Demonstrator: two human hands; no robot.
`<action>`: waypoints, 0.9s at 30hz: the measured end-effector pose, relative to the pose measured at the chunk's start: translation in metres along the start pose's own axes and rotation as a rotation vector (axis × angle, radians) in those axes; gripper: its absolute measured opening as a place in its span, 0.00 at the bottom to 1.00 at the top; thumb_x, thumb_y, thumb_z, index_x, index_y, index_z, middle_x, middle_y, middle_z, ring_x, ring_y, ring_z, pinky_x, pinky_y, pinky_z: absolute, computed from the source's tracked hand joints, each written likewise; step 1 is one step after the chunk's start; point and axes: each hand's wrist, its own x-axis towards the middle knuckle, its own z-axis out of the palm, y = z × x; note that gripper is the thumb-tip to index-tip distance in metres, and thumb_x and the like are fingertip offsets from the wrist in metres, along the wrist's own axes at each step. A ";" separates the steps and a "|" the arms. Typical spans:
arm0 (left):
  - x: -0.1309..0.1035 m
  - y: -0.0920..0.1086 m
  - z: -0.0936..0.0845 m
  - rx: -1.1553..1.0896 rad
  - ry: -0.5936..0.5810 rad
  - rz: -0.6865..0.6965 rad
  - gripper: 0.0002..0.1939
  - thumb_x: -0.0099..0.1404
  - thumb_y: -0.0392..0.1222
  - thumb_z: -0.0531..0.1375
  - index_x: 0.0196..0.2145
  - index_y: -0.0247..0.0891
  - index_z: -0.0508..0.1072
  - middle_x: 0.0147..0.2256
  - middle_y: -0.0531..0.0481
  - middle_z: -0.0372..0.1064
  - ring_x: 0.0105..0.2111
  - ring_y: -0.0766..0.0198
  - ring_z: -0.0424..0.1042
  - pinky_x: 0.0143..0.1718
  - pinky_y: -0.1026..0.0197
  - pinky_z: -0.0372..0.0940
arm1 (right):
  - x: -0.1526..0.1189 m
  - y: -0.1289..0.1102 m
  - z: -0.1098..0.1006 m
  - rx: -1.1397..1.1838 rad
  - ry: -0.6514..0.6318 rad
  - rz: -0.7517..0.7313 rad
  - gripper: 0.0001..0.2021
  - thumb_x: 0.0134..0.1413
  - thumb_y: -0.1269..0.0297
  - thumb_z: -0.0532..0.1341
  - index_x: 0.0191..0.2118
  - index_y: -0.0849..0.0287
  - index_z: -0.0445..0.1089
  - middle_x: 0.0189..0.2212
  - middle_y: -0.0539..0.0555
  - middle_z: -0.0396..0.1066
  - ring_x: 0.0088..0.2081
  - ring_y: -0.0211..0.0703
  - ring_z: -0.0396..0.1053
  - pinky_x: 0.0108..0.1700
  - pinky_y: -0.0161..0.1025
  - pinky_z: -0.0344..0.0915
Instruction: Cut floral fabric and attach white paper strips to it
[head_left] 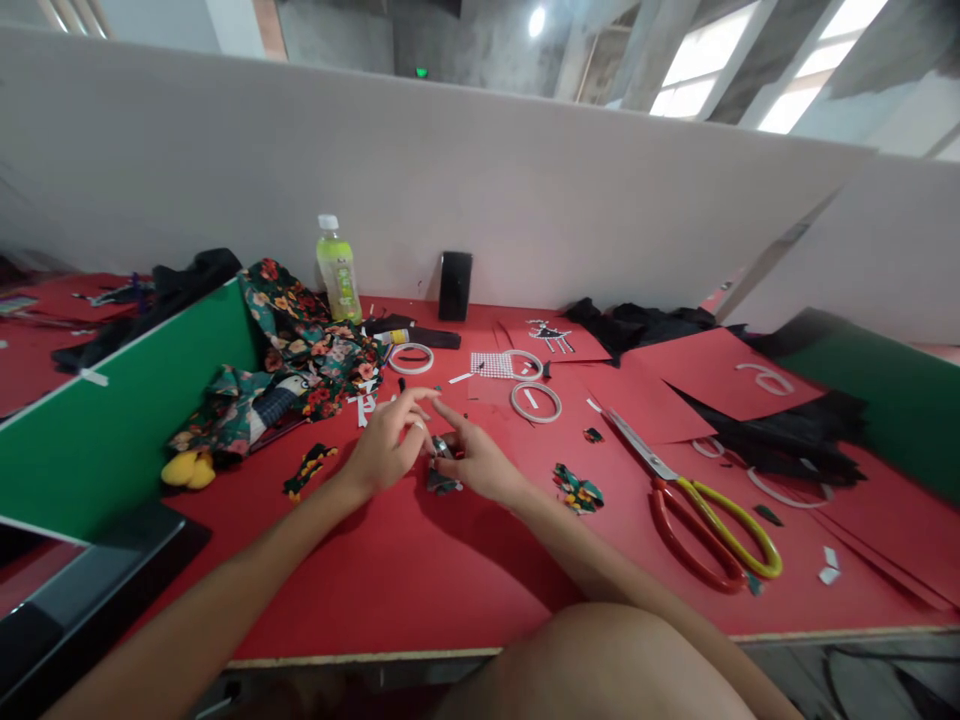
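Observation:
Near the front middle of the red table, my right hand (484, 462) is closed round a small dark piece of cloth (444, 483). Something shiny shows between the fingers above it, too small to make out. My left hand (390, 445) is close beside it, its fingers bent together and their tips meeting the right hand's. What the left fingertips hold, if anything, is hidden. A scrap of floral cloth (577, 490) lies to the right of my hands, and a narrower floral strip (309, 470) to the left.
Large scissors (675, 500) with red and yellow handles lie at right. Rolls of white tape (535, 402) and a sheet of small beads (491, 365) are behind my hands. A bottle (339, 272), a phone (454, 287) and floral fabric (300, 335) stand or lie farther back.

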 end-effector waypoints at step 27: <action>0.012 -0.006 -0.023 -0.437 -0.440 -0.187 0.15 0.59 0.52 0.54 0.30 0.39 0.73 0.32 0.46 0.73 0.36 0.57 0.71 0.41 0.55 0.65 | -0.013 -0.030 -0.002 0.084 0.067 -0.015 0.47 0.33 0.77 0.65 0.61 0.38 0.51 0.45 0.54 0.68 0.28 0.39 0.68 0.29 0.40 0.67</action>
